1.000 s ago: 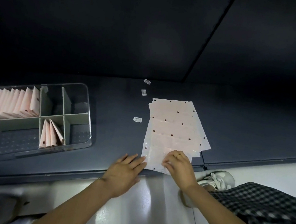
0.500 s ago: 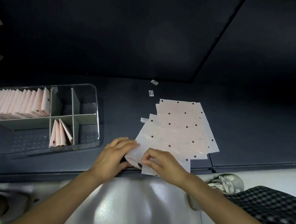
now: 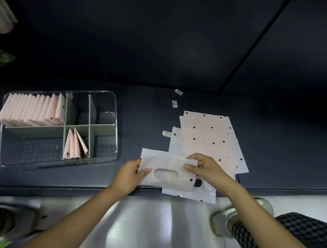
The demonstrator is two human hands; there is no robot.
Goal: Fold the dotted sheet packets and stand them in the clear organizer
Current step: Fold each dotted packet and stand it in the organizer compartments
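One packet in my hands, many more to fold

My left hand [image 3: 131,173] and right hand [image 3: 204,168] pinch the ends of one dotted packet [image 3: 169,173] at the table's near edge. The clear organizer [image 3: 115,117] holds one full row and three in another compartment; a flat stack [image 3: 206,135] waits. I cannot tell if the fold has begun.

The dark shelf [image 3: 148,122] carries the clear organizer [image 3: 114,129], loose dotted packets [image 3: 208,138] and labels [image 3: 174,104].
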